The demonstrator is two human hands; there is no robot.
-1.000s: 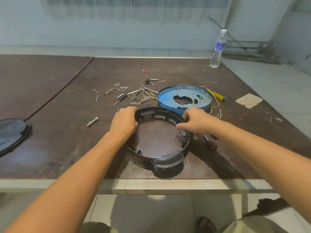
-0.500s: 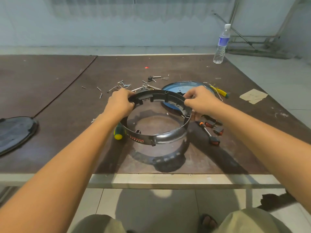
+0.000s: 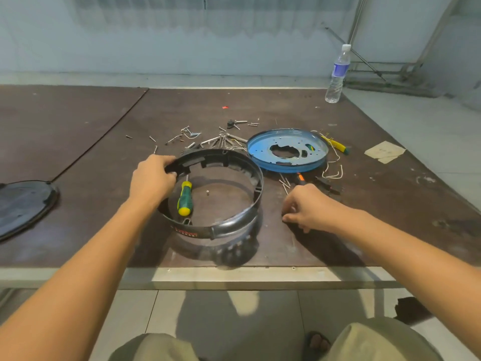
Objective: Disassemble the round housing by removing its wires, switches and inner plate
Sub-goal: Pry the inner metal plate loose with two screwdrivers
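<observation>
Gripping the far-left rim of the round housing (image 3: 234,226) with the left hand (image 3: 153,179), fingers curled over the black edge. Holding the ring raised off the brown surface (image 3: 377,217) near its front edge, with a shadow under the near side. Showing through the open middle: a green-and-yellow screwdriver (image 3: 184,198) flat on the surface and a small metal nut (image 3: 207,193) just to its right. Resting the right hand (image 3: 308,208) knuckles-up on the surface just right of the housing, apart from it, fingers curled with tips down at the wood; cannot tell whether anything is pinched there. Lying behind and to the right of the ring: the blue inner plate (image 3: 260,149), already out. Scattered beside the plate: white wires (image 3: 333,174), black switches (image 3: 328,185), an orange-handled screwdriver (image 3: 300,176) and a yellow-handled tool (image 3: 335,145). Heaped behind the ring: loose screws (image 3: 221,140). Standing far right: a water bottle (image 3: 337,74). Lying far left: a dark lid (image 3: 23,204).
</observation>
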